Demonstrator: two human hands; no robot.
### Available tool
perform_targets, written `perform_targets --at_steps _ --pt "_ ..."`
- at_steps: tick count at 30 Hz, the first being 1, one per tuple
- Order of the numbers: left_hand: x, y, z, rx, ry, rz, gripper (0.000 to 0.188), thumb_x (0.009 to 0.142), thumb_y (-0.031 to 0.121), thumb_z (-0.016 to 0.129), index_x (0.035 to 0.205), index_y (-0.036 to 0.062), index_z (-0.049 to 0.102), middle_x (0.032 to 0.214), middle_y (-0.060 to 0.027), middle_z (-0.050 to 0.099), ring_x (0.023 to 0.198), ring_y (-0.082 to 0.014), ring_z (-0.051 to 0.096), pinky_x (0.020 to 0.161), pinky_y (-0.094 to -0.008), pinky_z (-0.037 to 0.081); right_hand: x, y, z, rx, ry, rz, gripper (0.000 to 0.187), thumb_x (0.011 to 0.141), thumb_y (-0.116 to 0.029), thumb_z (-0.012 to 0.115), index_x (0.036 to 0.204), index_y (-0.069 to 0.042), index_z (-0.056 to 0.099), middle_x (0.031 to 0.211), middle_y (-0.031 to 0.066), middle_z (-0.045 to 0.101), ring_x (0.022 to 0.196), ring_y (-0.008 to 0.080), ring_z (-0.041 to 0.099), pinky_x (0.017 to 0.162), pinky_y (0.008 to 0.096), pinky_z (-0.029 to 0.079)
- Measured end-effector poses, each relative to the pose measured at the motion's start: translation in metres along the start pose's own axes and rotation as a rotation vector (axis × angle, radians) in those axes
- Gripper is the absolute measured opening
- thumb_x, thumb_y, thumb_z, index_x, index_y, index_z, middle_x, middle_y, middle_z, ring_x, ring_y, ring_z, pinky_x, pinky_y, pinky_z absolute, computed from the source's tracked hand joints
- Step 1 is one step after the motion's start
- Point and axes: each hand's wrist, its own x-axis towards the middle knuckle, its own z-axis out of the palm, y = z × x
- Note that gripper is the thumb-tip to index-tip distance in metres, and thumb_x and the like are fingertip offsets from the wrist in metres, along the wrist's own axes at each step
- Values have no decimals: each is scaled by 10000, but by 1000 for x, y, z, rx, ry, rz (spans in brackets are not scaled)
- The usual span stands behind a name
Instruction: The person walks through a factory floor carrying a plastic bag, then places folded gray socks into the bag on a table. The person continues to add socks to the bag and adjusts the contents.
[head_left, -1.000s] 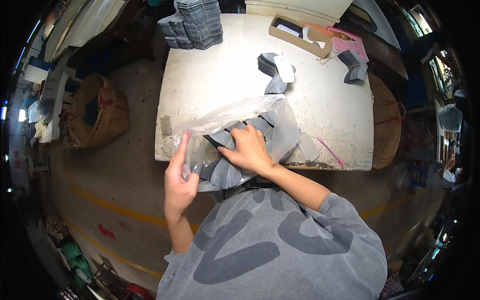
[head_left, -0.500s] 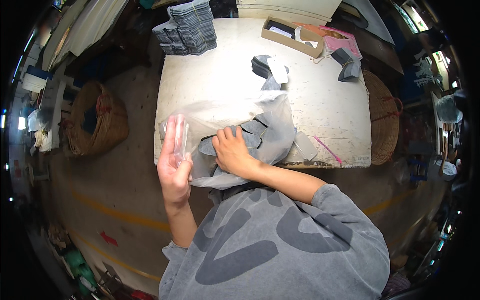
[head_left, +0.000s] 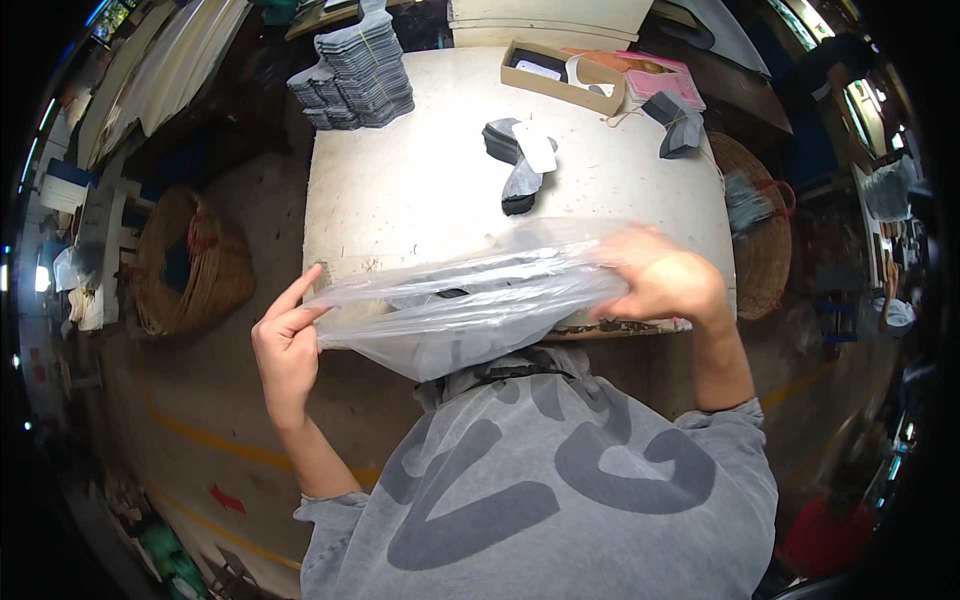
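Observation:
A clear plastic bag is stretched sideways between my two hands at the table's near edge. My left hand pinches one end of its mouth, index finger pointing up and away. At the other end, my right hand grips the plastic, its fingertips smeared by motion. Grey flat pieces show dimly through the film inside the bag. Beyond the bag, a small bundle of dark grey pieces lies on the table with a white tag on it.
The white table bears a tall tied stack of grey pieces at far left. At far right are a cardboard box, a pink booklet and another grey bundle. Wicker baskets flank the table.
My right hand has come out of the bag and moved right to its edge. My left hand has shifted left and down. The bag has gone from loose to pulled wide.

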Motion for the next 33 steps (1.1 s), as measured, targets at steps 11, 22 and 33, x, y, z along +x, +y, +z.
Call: perform_targets --at_steps 11,22,33 --pt "17 41 -43 -112 -14 -85 352 873 -123 457 1095 -88 728 1213 -131 735 588 -29 542 465 -175 435 -33 -36 -60 -193 -42 -105 245 706 -3 697 947 -37 721 855 143 711 863 350 684 783 442 543" --pt "-5 72 -9 502 213 242 466 754 -110 478 1069 43 785 1264 -107 696 890 -219 626 800 -316 507 -53 -18 -91 313 367 -309 242 928 -84 671 1137 32 706 1033 150 746 992 292 712 969 417 519" --pt "-17 82 61 332 -433 422 445 736 -88 642 1153 40 732 1135 -153 696 1025 -340 668 886 -386 525 -27 213 -8 703 1044 492 316 997 -215 600 1269 -56 630 1160 75 663 946 134 627 874 282 495"
